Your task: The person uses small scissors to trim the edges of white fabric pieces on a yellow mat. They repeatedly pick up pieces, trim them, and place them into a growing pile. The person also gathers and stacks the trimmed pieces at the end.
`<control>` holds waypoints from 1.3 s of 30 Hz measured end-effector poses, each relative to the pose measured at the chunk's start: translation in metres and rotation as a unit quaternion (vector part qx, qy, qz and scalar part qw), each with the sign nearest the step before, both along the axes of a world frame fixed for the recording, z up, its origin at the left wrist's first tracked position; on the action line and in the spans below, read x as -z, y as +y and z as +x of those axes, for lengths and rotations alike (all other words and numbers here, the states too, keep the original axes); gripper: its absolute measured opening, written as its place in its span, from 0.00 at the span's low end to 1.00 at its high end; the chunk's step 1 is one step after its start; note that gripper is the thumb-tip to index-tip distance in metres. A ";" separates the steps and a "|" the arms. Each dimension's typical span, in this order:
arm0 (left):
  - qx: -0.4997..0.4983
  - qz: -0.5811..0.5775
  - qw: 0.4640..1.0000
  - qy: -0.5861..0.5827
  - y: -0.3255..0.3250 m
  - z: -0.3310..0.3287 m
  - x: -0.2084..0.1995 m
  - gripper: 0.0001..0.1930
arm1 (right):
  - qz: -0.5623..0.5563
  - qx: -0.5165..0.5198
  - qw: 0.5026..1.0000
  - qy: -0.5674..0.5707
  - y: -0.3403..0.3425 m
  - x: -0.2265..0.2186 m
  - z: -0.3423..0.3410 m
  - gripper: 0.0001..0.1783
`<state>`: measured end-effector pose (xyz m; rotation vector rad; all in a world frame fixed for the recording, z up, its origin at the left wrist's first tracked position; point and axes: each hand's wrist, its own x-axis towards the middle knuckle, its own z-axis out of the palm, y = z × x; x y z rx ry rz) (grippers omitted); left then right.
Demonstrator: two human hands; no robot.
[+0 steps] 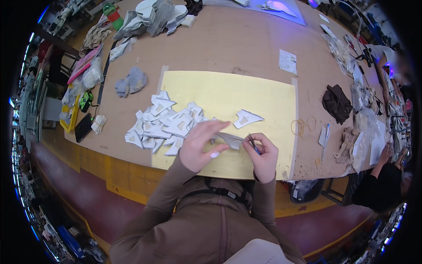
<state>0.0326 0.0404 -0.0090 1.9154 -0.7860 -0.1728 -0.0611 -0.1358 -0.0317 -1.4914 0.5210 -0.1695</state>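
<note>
My left hand pinches a flat grey shaped piece over the yellow cutting mat. My right hand grips a thin dark-handled tool whose tip touches the piece's right edge. A heap of similar white and grey cut pieces lies on the mat just left of my left hand. One single white piece lies apart, above my right hand. Both sleeves are brown.
Brown worktable carries stacked grey pieces at the back, a grey cloth, a dark phone, rubber bands, a pen, a dark brown cloth. Another person works at the right end.
</note>
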 end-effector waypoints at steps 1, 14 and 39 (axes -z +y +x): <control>0.043 0.007 0.999 0.018 -0.004 -0.001 0.002 0.17 | 0.006 0.011 0.999 -0.029 -0.001 -0.011 -0.003 0.06; 0.114 -0.101 0.988 0.041 -0.014 -0.010 -0.005 0.08 | 0.171 0.001 0.984 -0.053 0.001 -0.012 0.002 0.13; 0.016 -0.194 0.969 0.152 -0.011 -0.021 0.001 0.06 | -0.223 -0.054 0.964 -0.134 0.022 -0.046 -0.014 0.16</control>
